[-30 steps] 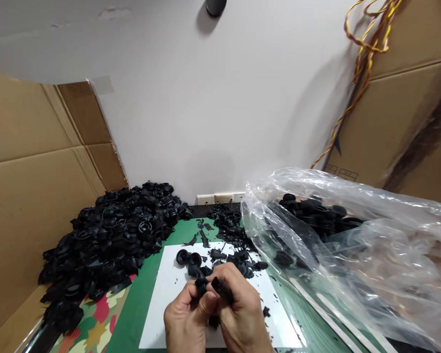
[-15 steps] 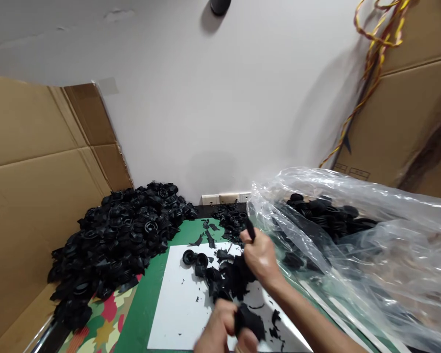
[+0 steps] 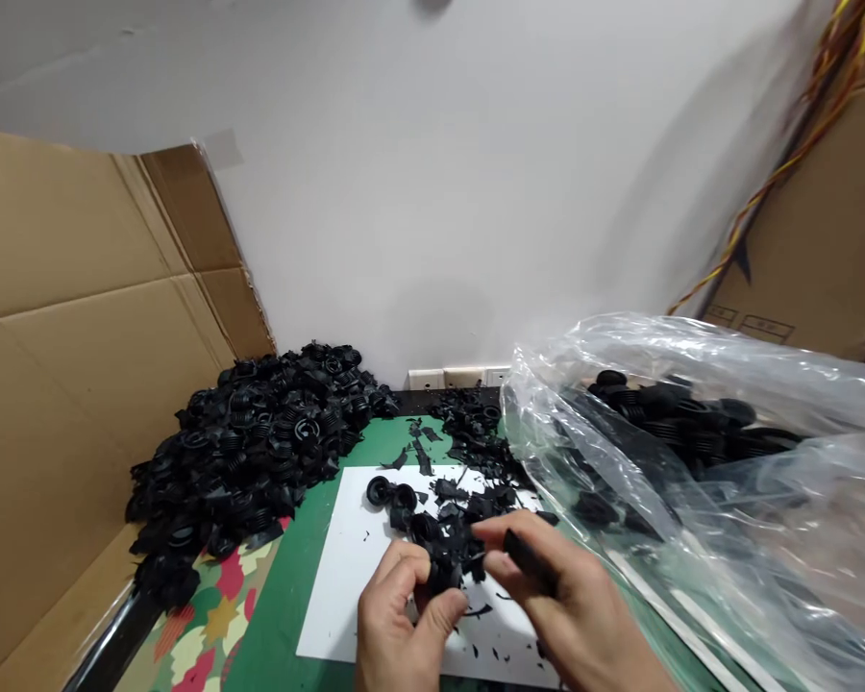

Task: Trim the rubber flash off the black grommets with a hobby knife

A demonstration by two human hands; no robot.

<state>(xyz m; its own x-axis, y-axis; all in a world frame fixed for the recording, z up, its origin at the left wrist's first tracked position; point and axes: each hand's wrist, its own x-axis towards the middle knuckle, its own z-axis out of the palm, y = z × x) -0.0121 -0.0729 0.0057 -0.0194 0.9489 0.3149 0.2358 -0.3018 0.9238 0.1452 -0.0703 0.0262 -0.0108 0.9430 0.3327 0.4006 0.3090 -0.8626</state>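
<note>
My left hand (image 3: 396, 625) pinches a small black rubber part (image 3: 441, 575) between thumb and fingers, low over a white board (image 3: 346, 586). My right hand (image 3: 569, 610) is closed round a slim black tool (image 3: 530, 560), its tip pointing toward that part. The two hands almost meet above the board. Just beyond them lie loose black rubber parts and trimmed scraps (image 3: 447, 505) scattered on the board.
A big heap of black rubber parts (image 3: 259, 452) fills the left back corner against a cardboard wall (image 3: 64, 317). A clear plastic bag (image 3: 692, 481) holding more black parts lies on the right. A green mat (image 3: 288, 577) lies under the board; wall sockets (image 3: 461, 377) sit behind.
My right hand has come back from near the bag to the board's front, beside my left hand. The view has shifted a little to the left.
</note>
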